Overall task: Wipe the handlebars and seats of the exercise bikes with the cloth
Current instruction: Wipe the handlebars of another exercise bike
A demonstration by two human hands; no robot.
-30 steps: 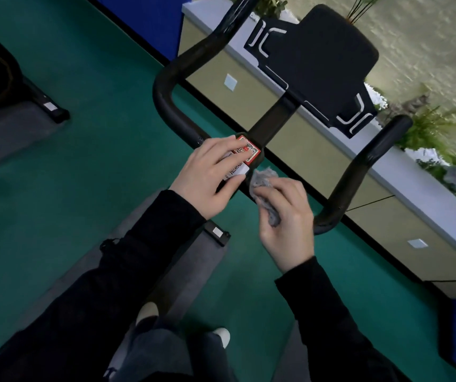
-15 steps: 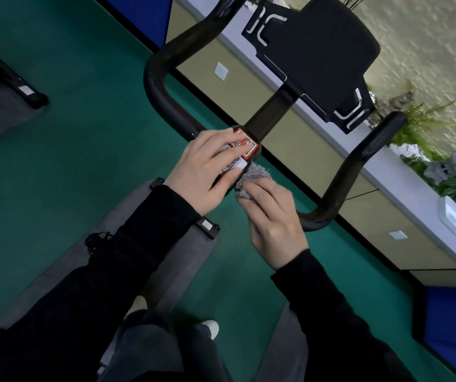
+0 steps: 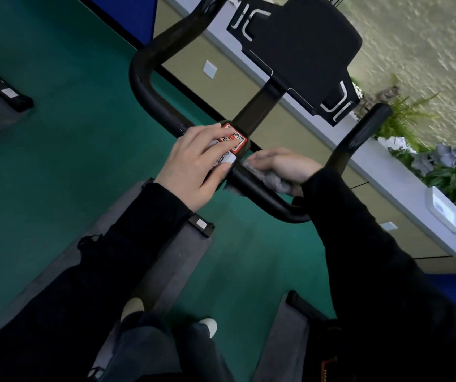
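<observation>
Low in the frame are my shoes [image 3: 207, 325] on the green floor [image 3: 56, 161]. Just above centre, my left hand [image 3: 193, 166] lies flat and open on the middle clamp of the handlebars [image 3: 260, 188], fingers spread over the red-edged sticker [image 3: 235, 137], holding nothing. Right of it, my right hand [image 3: 284, 164] is curled around the bar's right section with the grey cloth [image 3: 273, 183] pressed between palm and bar. I judge I'm mid-wipe on the handlebars. Next, the cloth should slide outward around the bend toward the right grip [image 3: 364, 128] in the upper right; the seat, out of view, comes later.
</observation>
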